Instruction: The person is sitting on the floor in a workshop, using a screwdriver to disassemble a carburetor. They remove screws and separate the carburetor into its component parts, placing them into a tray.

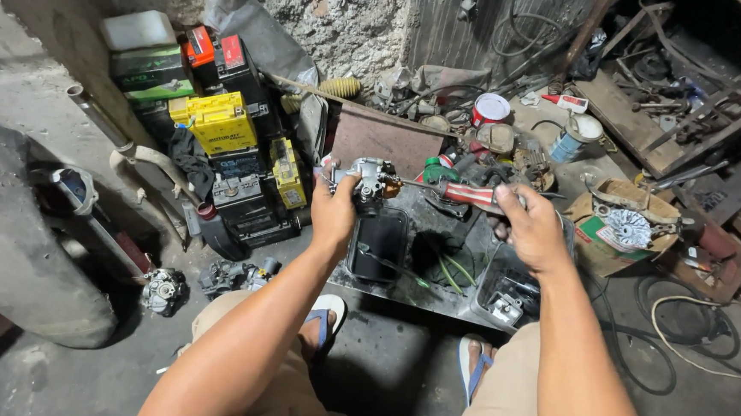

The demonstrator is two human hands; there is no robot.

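His left hand [333, 212] gripped the carburetor [370, 181] steady, so the right hand [534, 228], clenched on the striped screwdriver [466, 194], could reach its side.

Bare forearms are showing, no sleeves; the person is wearing tan shorts [508, 405] and blue-strapped white flip-flops [323, 318] here.

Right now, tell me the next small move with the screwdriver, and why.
Probably keep turning the screwdriver gently. Its tip already meets the small metal engine part, which the left hand holds up over the black tray, and the right hand grips the striped handle in line with it.
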